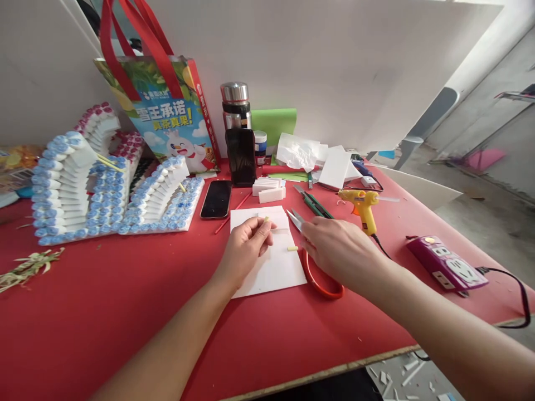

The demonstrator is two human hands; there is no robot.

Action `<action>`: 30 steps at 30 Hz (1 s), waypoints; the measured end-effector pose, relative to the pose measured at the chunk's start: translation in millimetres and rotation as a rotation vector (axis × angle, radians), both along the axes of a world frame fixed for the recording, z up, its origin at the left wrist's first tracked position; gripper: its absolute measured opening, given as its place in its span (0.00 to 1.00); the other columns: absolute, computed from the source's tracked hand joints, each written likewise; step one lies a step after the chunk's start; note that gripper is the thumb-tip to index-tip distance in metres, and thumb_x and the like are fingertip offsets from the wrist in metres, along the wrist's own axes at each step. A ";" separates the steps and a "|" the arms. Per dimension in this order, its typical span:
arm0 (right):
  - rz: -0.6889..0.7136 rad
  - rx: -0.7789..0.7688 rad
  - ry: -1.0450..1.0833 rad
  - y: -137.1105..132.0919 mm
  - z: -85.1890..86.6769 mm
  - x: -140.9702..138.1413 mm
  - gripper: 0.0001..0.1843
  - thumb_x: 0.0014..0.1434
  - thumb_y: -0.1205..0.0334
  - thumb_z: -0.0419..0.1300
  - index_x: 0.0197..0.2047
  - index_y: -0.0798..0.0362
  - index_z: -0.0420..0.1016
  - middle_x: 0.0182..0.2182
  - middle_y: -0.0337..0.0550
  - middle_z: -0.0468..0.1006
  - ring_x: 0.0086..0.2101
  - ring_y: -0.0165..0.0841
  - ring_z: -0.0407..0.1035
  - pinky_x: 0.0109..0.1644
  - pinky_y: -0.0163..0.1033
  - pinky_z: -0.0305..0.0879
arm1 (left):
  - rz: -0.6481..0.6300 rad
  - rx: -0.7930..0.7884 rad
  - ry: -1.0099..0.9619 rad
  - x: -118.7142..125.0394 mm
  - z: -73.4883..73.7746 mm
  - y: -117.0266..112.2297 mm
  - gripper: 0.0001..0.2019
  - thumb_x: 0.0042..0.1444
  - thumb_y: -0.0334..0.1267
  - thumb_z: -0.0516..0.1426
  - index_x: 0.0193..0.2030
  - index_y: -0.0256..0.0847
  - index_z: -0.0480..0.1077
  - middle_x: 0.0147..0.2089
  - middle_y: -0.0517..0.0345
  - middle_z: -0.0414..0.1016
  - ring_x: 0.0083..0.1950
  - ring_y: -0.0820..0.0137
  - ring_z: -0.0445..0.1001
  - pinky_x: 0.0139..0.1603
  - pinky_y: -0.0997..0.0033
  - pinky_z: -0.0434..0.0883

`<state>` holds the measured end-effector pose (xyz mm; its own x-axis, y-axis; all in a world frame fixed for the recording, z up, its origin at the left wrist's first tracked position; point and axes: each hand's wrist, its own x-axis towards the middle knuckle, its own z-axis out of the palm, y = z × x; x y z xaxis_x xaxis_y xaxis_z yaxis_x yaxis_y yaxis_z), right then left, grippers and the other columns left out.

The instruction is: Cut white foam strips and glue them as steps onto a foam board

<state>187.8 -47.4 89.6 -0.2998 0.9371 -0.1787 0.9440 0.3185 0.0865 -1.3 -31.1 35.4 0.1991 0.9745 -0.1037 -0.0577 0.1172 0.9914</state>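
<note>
My left hand [251, 236] is closed in a pinch above a white sheet [267, 275], with a small pale-yellow piece [267, 219] showing at the thumb and fingertip. A similar short yellow piece [292, 248] lies on the sheet's right side. My right hand [330, 239] is curled over the middle of a pair of scissors [324, 288] with red handles. Their blades point away to the upper left, and the loops lie toward me. The pivot and some fingertips are hidden beneath the hand.
A green-handled cutter [315, 205], yellow glue gun [361, 206] and purple power strip [447, 263] are at right. White foam blocks [270, 191], two phones [216, 199] and a flask [235, 106] stand beyond. Blue-and-white models [79, 192] and a bag [167, 120] sit left.
</note>
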 end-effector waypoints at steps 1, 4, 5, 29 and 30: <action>0.072 0.011 0.040 2.6 0.4 -4.8 0.07 0.65 0.70 0.56 0.38 0.55 0.76 0.38 0.52 0.81 0.34 0.39 0.77 0.30 0.38 0.57 | 0.000 0.002 -0.008 -0.4 0.4 0.1 0.12 0.64 0.46 0.59 0.40 0.38 0.73 0.30 0.63 0.68 0.25 0.79 0.56 0.29 0.75 0.57; 0.184 -0.033 0.064 10.9 -5.1 -17.2 0.09 0.60 0.76 0.57 0.40 0.56 0.77 0.41 0.52 0.81 0.39 0.40 0.78 0.33 0.38 0.59 | 0.013 -0.007 -0.024 -2.2 0.3 1.1 0.11 0.66 0.45 0.57 0.44 0.39 0.74 0.33 0.62 0.69 0.26 0.79 0.58 0.29 0.75 0.58; 0.183 -0.055 0.056 13.3 -8.3 -20.0 0.10 0.59 0.76 0.57 0.41 0.57 0.77 0.41 0.52 0.81 0.39 0.40 0.78 0.33 0.38 0.59 | 0.017 -0.010 -0.025 -3.0 -0.1 1.6 0.11 0.66 0.45 0.57 0.45 0.39 0.74 0.33 0.62 0.69 0.26 0.78 0.59 0.29 0.75 0.59; -0.043 -0.411 1.590 35.8 -43.8 0.5 0.14 0.58 0.56 0.70 0.36 0.54 0.71 0.28 0.37 0.78 0.25 0.25 0.68 0.28 0.32 0.61 | -0.080 0.174 0.188 2.1 1.1 -4.6 0.15 0.67 0.49 0.56 0.41 0.41 0.76 0.37 0.56 0.76 0.34 0.72 0.68 0.38 0.73 0.67; -0.054 -0.414 1.602 35.3 -44.5 -0.2 0.15 0.58 0.55 0.70 0.36 0.54 0.70 0.28 0.38 0.78 0.24 0.24 0.66 0.27 0.32 0.60 | -0.071 0.185 0.203 1.6 1.0 -4.5 0.15 0.67 0.49 0.56 0.41 0.41 0.76 0.38 0.55 0.76 0.34 0.72 0.69 0.39 0.72 0.67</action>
